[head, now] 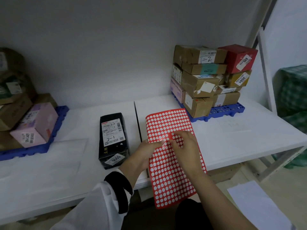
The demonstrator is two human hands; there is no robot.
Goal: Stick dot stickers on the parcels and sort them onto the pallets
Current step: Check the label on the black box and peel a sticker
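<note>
A red sticker sheet (167, 125) full of white dots lies over the table's front edge, right of centre. My left hand (146, 153) holds the sheet at its left edge, thumb on top. My right hand (184, 145) rests on the sheet, its fingertips pinching at a dot near the left thumb. A black parcel (113, 140) with white labels reading "2-1" and "9665" lies flat on the table just left of the sheet. Whether a dot has come off the sheet cannot be told.
A blue pallet (229, 110) at the back right carries a stack of brown, red and pink boxes (207, 77). Another blue pallet (54, 128) at the left holds a pink box (34, 125) and brown parcels. A green checked bag (294, 90) stands at the far right.
</note>
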